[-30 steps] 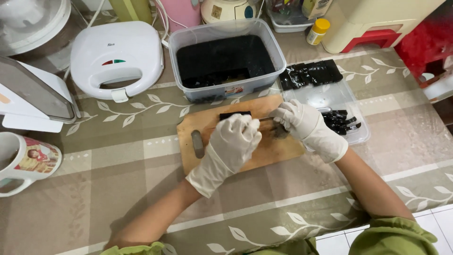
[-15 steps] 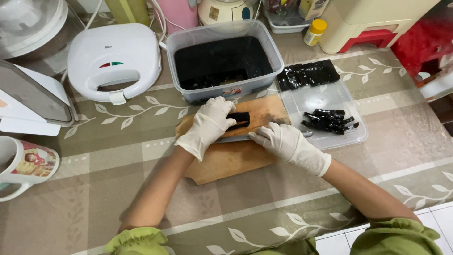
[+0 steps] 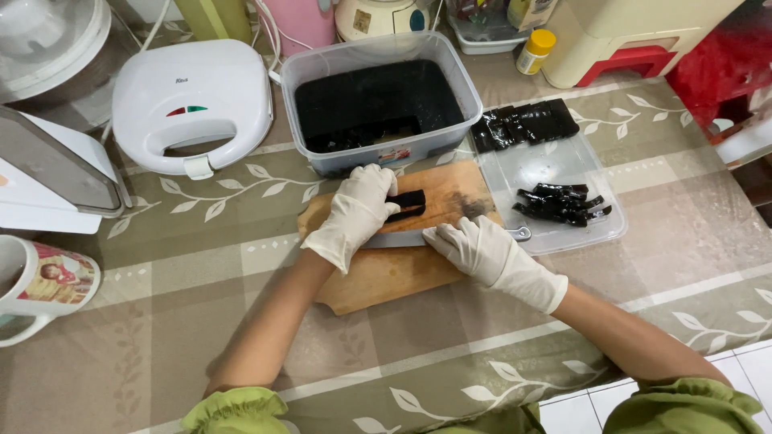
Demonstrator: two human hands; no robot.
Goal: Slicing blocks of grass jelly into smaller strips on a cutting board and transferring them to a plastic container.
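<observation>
A wooden cutting board (image 3: 438,191) lies on the table in front of me. A small black jelly block (image 3: 408,203) rests on it. My left hand (image 3: 354,213), in a white glove, presses its fingers on the block's left end. My gloved right hand (image 3: 476,251) lies over the handle of a knife (image 3: 398,239), whose flat grey blade points left across the board between my hands. A clear plastic tub (image 3: 379,104) of black jelly stands just behind the board.
A clear lid (image 3: 555,173) to the right holds cut black slabs (image 3: 524,126) and strips (image 3: 563,203). A white sandwich maker (image 3: 191,100) sits at the back left, a printed mug (image 3: 40,285) at the left edge. Jars and appliances crowd the back.
My hands have parted from the middle of the board. The left moved up onto the black block, and the right drew down and right with the knife.
</observation>
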